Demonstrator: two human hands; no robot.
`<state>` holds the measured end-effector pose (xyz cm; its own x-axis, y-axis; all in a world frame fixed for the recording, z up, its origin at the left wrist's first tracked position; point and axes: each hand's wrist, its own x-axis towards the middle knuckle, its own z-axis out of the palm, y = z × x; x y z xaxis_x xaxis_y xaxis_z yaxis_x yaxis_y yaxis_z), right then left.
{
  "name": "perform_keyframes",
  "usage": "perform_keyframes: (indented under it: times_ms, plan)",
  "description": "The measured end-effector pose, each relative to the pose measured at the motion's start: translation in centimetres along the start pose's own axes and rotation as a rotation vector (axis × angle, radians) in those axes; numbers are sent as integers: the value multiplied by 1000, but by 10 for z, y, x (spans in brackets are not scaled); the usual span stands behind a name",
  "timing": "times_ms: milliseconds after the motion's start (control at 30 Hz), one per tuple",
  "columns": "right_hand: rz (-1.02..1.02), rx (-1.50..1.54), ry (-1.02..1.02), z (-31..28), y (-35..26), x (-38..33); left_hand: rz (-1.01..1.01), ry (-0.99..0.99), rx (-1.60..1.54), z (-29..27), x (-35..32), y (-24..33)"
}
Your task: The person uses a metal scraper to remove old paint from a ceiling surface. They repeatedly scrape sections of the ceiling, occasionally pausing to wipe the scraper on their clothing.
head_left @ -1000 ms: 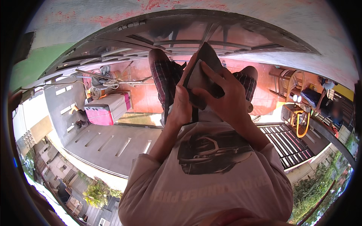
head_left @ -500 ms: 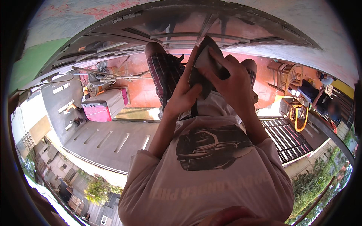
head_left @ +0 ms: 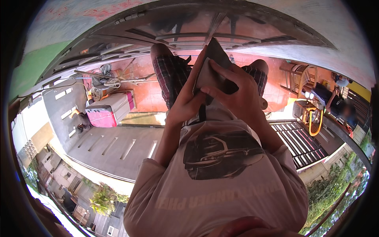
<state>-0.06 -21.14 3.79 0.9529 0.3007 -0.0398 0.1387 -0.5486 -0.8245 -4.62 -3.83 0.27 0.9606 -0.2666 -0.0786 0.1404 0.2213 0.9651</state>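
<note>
Between left grip (head_left: 186, 103) and right grip (head_left: 241, 91): dark flat piece (head_left: 205, 76), long axis outward; left clamped on edge, right touching face, closure unclear.

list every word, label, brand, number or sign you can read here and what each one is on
Wearer's pale T-shirt: faded printed line, upside down in view; wording not copied here.
Other person's dark shirt: pale lettering, too small to read surely.
Held dark gray flat piece: no lettering visible.
</note>
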Motion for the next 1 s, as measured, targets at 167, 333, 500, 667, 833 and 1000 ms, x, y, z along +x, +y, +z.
perform_keyframes:
  times_ms: [167,333,500,667,833,1000]
  plan:
    - [-2,43,-45,-1,10,-3,-21,-7,48,2,-2,-3]
    - [56,74,-49,0,22,-4,-102,-59,-175,7,0,-8]
    - [78,99,-57,0,32,-5,-48,-65,-108,8,3,-17]
    - [-3,136,26,8,35,-8,-113,-28,-69,6,1,-27]
    - [175,40,22,15,45,1,-187,-8,-46,3,5,-32]
    - [25,90,3,21,55,-3,-167,78,-72,3,5,-38]
